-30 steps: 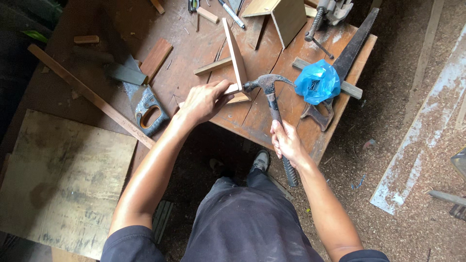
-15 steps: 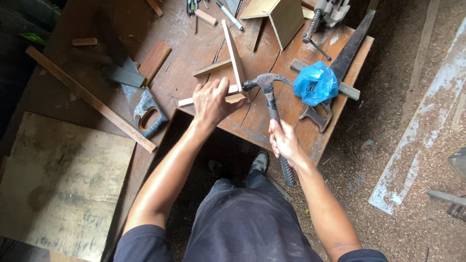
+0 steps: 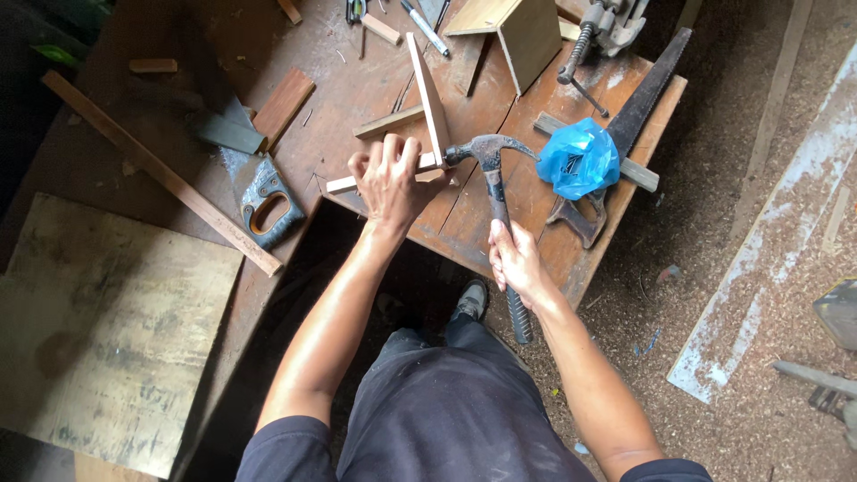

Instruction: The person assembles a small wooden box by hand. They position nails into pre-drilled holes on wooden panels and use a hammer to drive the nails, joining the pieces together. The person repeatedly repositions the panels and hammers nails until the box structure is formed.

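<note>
Hammer head now at the joint.
Your left hand point(image 3: 388, 178) has shifted up to clamp the wood strips point(image 3: 428, 98) at frame centre; your right hand point(image 3: 515, 261) grips the hammer point(image 3: 494, 183), head touching them.

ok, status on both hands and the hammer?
Left hand pinning wood strip. Right hand on hammer, head at joint. Blue bag beside, clear.
</note>
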